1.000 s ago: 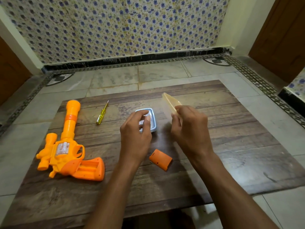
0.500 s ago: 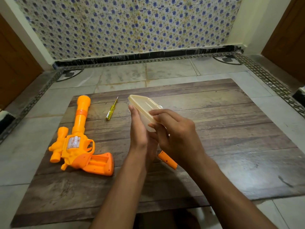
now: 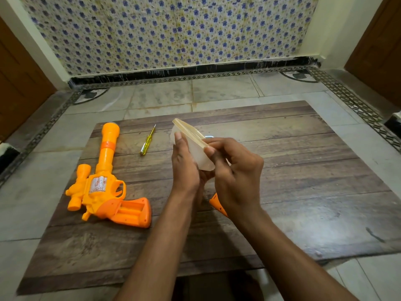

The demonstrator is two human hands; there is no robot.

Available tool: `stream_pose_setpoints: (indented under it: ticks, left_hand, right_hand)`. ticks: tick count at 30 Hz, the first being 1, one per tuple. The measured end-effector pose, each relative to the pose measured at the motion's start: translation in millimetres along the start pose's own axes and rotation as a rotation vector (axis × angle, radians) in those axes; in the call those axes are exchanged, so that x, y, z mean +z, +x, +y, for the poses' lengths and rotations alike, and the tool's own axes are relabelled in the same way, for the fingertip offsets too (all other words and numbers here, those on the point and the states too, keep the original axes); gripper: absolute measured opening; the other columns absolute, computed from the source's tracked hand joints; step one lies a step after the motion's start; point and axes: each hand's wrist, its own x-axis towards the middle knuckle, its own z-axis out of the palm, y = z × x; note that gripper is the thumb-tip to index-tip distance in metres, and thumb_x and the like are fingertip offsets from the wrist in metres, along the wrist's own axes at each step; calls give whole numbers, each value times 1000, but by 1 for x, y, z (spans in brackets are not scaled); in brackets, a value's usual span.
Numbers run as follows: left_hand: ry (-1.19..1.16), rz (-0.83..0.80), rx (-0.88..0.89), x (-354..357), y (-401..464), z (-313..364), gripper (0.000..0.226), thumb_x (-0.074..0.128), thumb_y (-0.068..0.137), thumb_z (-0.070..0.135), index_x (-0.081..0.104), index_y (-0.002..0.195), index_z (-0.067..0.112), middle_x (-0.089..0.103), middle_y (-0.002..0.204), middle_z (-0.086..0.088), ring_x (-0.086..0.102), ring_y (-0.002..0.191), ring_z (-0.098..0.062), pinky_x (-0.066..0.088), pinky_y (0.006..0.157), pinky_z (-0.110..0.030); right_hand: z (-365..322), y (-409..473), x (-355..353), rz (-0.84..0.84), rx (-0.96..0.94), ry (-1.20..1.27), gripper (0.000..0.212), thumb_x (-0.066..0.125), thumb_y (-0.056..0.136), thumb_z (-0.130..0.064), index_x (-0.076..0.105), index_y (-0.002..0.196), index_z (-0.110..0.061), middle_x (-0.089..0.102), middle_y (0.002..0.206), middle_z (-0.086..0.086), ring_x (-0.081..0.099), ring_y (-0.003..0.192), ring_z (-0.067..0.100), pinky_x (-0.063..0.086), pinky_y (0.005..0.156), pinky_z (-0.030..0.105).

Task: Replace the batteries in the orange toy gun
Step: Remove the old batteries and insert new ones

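The orange toy gun (image 3: 102, 181) lay on the wooden board's (image 3: 303, 170) left side, its grip compartment open. The orange battery cover (image 3: 218, 206) was mostly hidden behind the right hand (image 3: 236, 170), which pinched a tilted translucent plastic container (image 3: 193, 144). The left hand (image 3: 184, 164), fingers straight, rested against it. A yellow screwdriver (image 3: 147, 141) lay nearby.

Head-worn view, down and forward, seemingly close.
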Motion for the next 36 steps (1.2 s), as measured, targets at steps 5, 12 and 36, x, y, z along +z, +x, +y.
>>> stream_pose_setpoints:
  ticks: [5, 12, 36]
  left_hand:
    - [-19, -9, -65, -4, 0, 1, 70, 31, 103, 63, 62, 127, 5, 74, 101, -16, 74, 88, -24, 60, 59, -32]
    - [-132, -40, -111, -9, 8, 13, 68, 29, 104, 62, 64, 117, 5, 74, 85, -11, 70, 65, -20, 53, 47, -25]
    - [220, -96, -213, -25, -3, 17, 65, 37, 102, 62, 56, 140, 12, 68, 105, -19, 68, 66, -32, 48, 40, -31]
  right_hand:
    - [6, 7, -6, -99, -139, -46, 7, 68, 94, -4, 73, 94, 1, 77, 97, 5, 73, 94, 14, 59, 77, 36]
    - [22, 14, -16, -291, -332, -138, 19, 77, 89, -4, 74, 107, 3, 74, 114, 12, 71, 106, 20, 53, 93, 19]
    - [50, 33, -37, 48, -211, -347, 14, 61, 99, -4, 74, 96, -4, 75, 84, 2, 69, 71, 17, 56, 61, 39]
